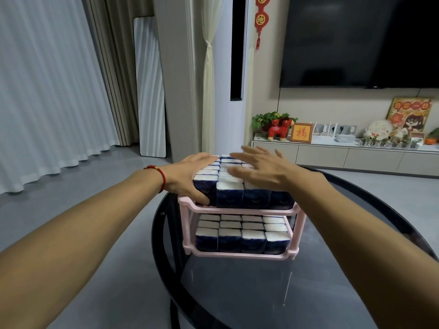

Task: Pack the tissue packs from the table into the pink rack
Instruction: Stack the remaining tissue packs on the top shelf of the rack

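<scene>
Head view: two-tier pink plastic rack (pixel 237 211) on round dark glass worktop (pixel 237 293), both tiers filled with navy-and-white tissue packs (pixel 240 236). Left hand (pixel 190 175) flat against top row's side, right hand (pixel 259 168) hovering above, fingers straight, spread. No loose packs visible; packing judged nearly complete

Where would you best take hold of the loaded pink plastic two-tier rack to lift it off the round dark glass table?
Probably by both short ends of the pink plastic two-tier rack, one hand from each side under the upper shelf rim. The corner posts are exposed there, while navy-and-white tissue packs fill the front and top.
</scene>
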`<action>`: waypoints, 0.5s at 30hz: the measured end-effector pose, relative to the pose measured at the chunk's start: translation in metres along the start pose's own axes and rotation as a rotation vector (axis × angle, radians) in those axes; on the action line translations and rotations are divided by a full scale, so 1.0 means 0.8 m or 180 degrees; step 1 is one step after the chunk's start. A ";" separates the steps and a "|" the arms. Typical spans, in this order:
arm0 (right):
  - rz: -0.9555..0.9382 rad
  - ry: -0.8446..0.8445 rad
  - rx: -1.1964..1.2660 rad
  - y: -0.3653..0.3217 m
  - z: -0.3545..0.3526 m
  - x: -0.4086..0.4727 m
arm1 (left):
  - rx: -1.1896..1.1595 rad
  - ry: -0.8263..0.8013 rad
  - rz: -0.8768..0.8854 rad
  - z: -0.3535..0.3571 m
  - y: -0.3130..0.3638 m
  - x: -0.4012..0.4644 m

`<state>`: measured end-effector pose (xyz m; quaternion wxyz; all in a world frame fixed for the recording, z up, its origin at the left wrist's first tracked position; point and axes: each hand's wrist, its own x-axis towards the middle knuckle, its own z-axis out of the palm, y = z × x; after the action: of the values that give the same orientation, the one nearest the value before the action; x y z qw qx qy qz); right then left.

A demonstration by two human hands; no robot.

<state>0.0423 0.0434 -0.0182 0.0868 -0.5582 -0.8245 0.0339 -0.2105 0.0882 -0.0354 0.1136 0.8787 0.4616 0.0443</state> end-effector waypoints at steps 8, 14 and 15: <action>-0.0160 -0.0335 -0.0024 -0.011 0.015 -0.009 | -0.0124 -0.0096 -0.0040 -0.002 0.000 -0.002; -0.0424 0.0893 0.0457 -0.005 -0.004 -0.062 | -0.0282 -0.0072 -0.0048 0.000 0.004 -0.007; -0.0412 0.1086 0.0589 0.002 -0.004 -0.074 | -0.0327 -0.0084 -0.0057 0.001 0.002 -0.008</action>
<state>0.0660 -0.0108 -0.0219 0.2781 -0.4913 -0.8254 0.0088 -0.2123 0.0818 -0.0358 0.1651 0.8680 0.4650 0.0554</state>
